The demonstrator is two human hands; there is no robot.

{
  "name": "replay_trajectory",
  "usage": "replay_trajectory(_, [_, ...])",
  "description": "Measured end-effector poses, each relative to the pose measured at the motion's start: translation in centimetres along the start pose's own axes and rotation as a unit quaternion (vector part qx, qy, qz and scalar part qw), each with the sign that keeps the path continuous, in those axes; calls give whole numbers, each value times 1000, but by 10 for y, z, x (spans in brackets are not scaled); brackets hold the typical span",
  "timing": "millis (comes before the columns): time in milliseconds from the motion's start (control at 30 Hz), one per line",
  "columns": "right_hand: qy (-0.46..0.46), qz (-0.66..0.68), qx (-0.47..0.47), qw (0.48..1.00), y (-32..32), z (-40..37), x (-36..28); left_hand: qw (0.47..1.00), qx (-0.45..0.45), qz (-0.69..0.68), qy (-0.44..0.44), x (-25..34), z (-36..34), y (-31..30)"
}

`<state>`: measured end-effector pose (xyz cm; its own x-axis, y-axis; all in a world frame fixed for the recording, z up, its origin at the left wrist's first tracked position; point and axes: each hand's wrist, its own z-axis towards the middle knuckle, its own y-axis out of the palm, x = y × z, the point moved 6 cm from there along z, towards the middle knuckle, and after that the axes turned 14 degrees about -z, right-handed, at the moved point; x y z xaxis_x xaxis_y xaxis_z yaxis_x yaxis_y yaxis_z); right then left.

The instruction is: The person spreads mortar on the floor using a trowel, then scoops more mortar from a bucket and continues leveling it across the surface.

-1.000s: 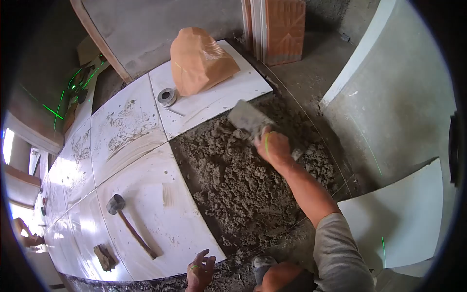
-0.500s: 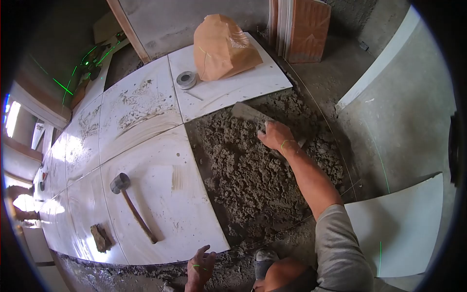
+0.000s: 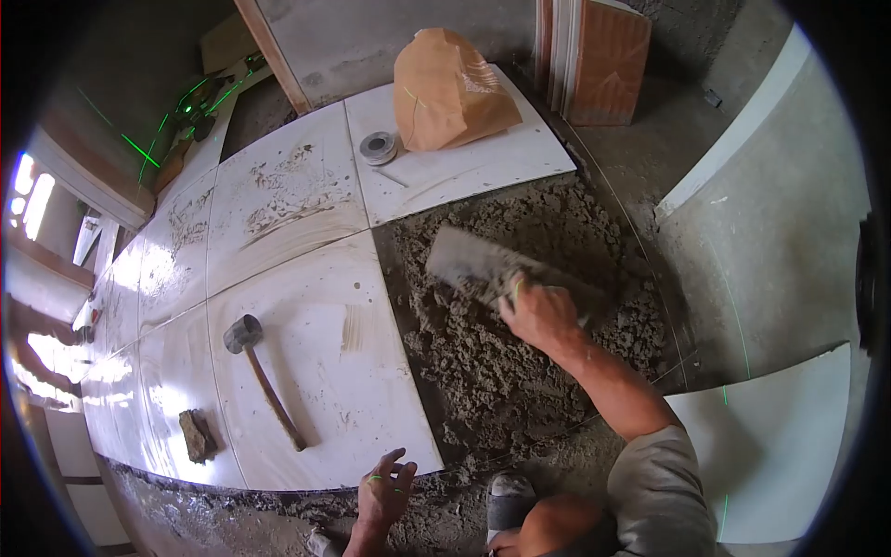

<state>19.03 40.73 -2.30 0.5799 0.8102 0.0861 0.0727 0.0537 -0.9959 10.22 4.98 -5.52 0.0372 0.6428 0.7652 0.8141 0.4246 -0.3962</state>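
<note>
My right hand (image 3: 546, 316) is closed round the handle of a rectangular plastering trowel (image 3: 461, 257), its grey blade smeared by motion. The blade lies on a bed of rough grey mortar (image 3: 483, 390); its handle is hidden under my fingers. My left hand (image 3: 386, 489) is empty at the front edge of a white floor tile (image 3: 325, 390), its fingers apart. On that tile lies a rubber mallet (image 3: 269, 390) with a wooden handle. Left of it sits a mortar-crusted lump (image 3: 197, 435).
A brown paper bag (image 3: 455, 97), a roll of wire or tape (image 3: 378, 148) and a thin nail-like piece rest on the far tile. Tiles (image 3: 608, 65) lean upright behind. A loose white tile (image 3: 780, 446) lies right. A string (image 3: 617, 200) runs along the mortar's right side.
My right hand has drawn the trowel towards me across the mortar, and the blade has turned. My left hand stays by the tile edge. The view has shifted slightly.
</note>
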Motion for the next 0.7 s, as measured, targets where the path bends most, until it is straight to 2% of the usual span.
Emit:
replay_trajectory(67, [52,-20,84,995,-14,-8,17,1000,-7,24,7,-1,-1,1])
replay_trajectory(100, [30,-13,39,999,-17,-10,15,1000,-8,22,6,-3,-2,2])
replay_trajectory(133, [31,-16,38,999,-15,-16,12,999,-14,29,23,-4,-3,4])
replay_trajectory(167, [-79,-99,86,988,-17,-25,-11,998,-20,37,41,-3,-2,6])
replay_trajectory(200, [-187,-180,131,957,-16,-38,-34,998,-22,35,43,-1,-1,8])
replay_trajectory(267, [-251,-153,136,946,1,-48,-58,998,-21,45,45,5,2,10])
replay_trajectory(300, [-237,-237,111,936,23,-40,-61,998,-24,48,45,9,5,10])
replay_trajectory(400, [-105,-69,-31,992,29,3,-36,999,-19,20,24,15,10,10])
replay_trajectory(467, [-89,-71,-14,993,30,17,-31,1000,-16,-20,-10,14,15,6])
replay_trajectory(600, [-23,-70,58,996,32,56,-14,1000,-2,0,-5,15,20,2])
replay_trajectory(700, [37,-50,29,998,35,80,1,1000,1,16,-14,30,17,-1])
